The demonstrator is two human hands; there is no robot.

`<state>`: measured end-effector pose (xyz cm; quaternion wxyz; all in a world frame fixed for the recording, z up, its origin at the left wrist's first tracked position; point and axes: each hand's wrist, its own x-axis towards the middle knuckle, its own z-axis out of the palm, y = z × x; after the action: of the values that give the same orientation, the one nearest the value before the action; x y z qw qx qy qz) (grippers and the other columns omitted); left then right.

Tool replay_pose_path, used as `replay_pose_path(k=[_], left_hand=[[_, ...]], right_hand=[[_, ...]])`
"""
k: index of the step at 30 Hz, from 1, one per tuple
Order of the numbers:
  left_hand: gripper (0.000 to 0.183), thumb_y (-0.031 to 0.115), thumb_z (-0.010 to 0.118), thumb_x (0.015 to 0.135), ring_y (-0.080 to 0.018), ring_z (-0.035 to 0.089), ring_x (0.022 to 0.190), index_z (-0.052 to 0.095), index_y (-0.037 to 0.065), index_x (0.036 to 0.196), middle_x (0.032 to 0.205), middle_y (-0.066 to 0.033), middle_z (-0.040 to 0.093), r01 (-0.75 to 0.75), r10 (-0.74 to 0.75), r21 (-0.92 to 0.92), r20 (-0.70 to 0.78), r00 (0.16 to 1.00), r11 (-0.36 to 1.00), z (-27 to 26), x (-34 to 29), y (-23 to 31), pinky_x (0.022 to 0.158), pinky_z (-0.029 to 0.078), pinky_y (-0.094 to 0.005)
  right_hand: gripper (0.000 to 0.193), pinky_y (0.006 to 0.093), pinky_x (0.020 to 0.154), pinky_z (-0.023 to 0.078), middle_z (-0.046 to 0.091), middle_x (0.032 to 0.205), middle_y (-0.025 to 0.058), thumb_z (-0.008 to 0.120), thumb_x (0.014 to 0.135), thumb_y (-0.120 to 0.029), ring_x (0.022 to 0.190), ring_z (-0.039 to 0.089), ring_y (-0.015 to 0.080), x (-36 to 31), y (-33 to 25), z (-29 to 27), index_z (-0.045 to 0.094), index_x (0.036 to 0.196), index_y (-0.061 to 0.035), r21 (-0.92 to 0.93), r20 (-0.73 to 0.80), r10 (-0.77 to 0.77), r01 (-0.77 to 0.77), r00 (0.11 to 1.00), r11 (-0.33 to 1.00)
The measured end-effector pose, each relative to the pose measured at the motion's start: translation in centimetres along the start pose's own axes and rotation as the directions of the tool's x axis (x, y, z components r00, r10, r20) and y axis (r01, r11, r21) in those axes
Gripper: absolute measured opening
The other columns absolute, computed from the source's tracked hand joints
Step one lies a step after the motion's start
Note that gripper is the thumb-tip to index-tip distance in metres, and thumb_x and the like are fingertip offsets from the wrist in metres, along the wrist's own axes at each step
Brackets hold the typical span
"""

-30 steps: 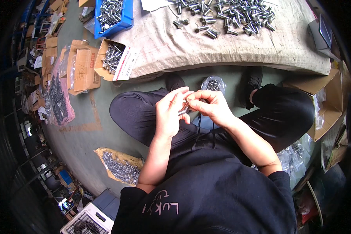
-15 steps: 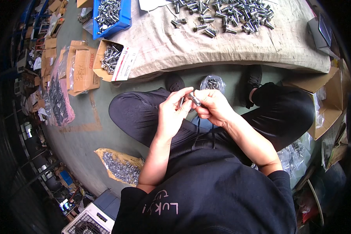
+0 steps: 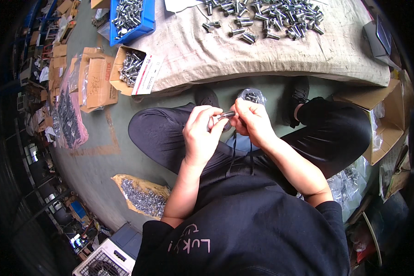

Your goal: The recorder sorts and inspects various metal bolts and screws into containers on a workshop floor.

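Note:
In front of my lap, a small shiny metal cylinder point(image 3: 226, 114) with a stepped shape lies crosswise between my two hands. My left hand point(image 3: 200, 136) is closed, its thumb and fingers pinching the cylinder's left part. At the other end, the thumb and fingertips of my right hand point(image 3: 256, 125) are closed on it. Fingers hide both ends of the piece. Just beyond my right hand, a clear plastic bag point(image 3: 261, 95) of small metal parts stands on the floor. Similar metal cylinders point(image 3: 287, 16) lie heaped on the cloth-covered table.
Across the far side runs the cloth-covered table point(image 3: 262, 55). A blue bin point(image 3: 145, 27) and a cardboard box point(image 3: 117, 86), both holding metal parts, are at far left. Small parts lie on a yellowish sack point(image 3: 119, 181) at left. An open carton point(image 3: 391, 117) stands at right.
The metal cylinder has turned from slanted to nearly level between my hands. My right hand has shifted slightly, its fingers now at the cylinder's right end.

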<state>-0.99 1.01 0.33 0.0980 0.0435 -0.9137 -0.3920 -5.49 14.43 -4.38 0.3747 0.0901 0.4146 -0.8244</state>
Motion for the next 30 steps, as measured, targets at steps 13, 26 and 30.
replay_pose_path(k=[13,26,30], left_hand=[[0.03,-0.005,0.067,0.066,-0.013,0.057,0.071,0.06,0.002,0.095,0.087,-0.0071,0.057,0.144,-0.145,-0.224,0.01,0.989,0.964,0.1,-0.4,-0.7,0.063,0.047,-0.0235],[0.058,-0.009,0.045,0.07,-0.0049,0.043,0.063,0.037,-0.002,0.127,0.112,-0.014,0.051,0.32,-0.228,-0.792,0.233,0.945,0.519,-0.4,-0.4,-0.6,0.057,0.038,-0.0166],[0.067,-0.01,0.043,0.066,-0.0055,0.041,0.059,0.028,-0.002,0.131,0.117,-0.0159,0.048,0.283,-0.212,-0.725,0.19,0.959,0.628,0.0,-0.3,0.1,0.055,0.037,-0.0178]], right_hand=[[0.012,0.0172,0.054,0.042,0.06,0.071,0.0006,0.065,0.077,-0.007,0.061,0.053,0.0044,-0.5,-0.7,0.1,0.061,0.087,-0.0011,-0.106,0.091,-0.154,0.163,0.984,0.981],[0.016,0.0189,0.044,0.036,0.051,0.07,0.0041,0.06,0.079,-0.012,0.057,0.048,0.0125,-0.1,-1.0,-0.5,0.055,0.09,-0.0023,0.444,0.209,-0.027,-0.07,0.977,0.893],[0.018,0.0187,0.04,0.033,0.052,0.066,0.0001,0.06,0.082,-0.017,0.053,0.043,0.0049,-0.2,-0.4,-0.6,0.057,0.092,-0.0025,-0.025,0.249,0.106,-0.103,0.963,0.994]])
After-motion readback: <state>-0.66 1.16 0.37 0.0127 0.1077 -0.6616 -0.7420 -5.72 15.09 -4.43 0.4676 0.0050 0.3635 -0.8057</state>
